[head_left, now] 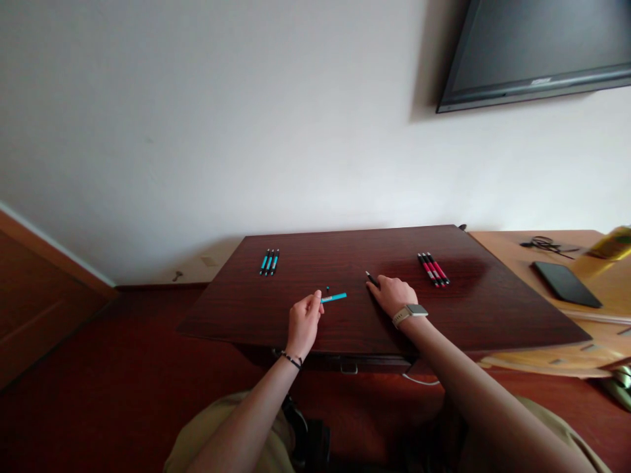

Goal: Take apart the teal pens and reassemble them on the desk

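My left hand pinches one end of a thin, bright blue strip-like piece with a white patch near my fingertips, held just above the dark table. Just beyond it is a tiny dark piece with a blue tip, too small to name. My right hand, palm down at the table, is closed on a black pen; only its front end and pale tip show. Three blue-and-black pens lie side by side at the left. Several pink-and-black pens lie together to the right of my right hand.
The dark wooden table stands against a white wall. On a lighter wooden desk at right are a black phone, a coiled black cable and a yellow item. A television hangs above.
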